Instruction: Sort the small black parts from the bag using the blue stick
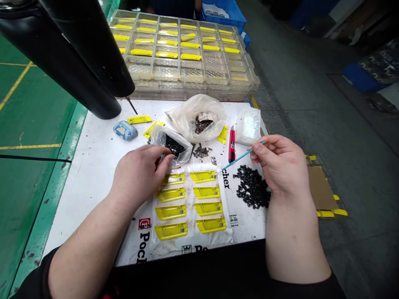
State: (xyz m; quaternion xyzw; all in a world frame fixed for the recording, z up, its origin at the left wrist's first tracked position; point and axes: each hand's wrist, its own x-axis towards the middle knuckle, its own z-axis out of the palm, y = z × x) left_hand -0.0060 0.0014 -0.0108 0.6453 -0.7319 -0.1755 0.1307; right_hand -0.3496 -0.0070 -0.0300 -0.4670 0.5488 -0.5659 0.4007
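Note:
My right hand [277, 162] pinches a thin blue stick [238, 159] between thumb and fingers. The stick slants down to the left, its tip close to the right end of the top-right yellow plastic piece [202, 176]. Several such pieces lie in two columns on a white printed plastic pad [190, 245], hollow side up, with small metal clips in them. My left hand [137, 174] is over the upper left of the pad, thumb and forefinger closed together at the mouth of a clear bag [176, 145] of tiny black parts. Whatever those fingertips hold is too small or hidden.
A pile of black clips [252, 187] lies right of the pad, below a red utility knife [231, 145]. Behind are a larger bag of metal parts [202, 120], a blue-patterned lump [125, 130] and a compartment tray [187, 74]. A black power screwdriver [93, 45] hangs at upper left.

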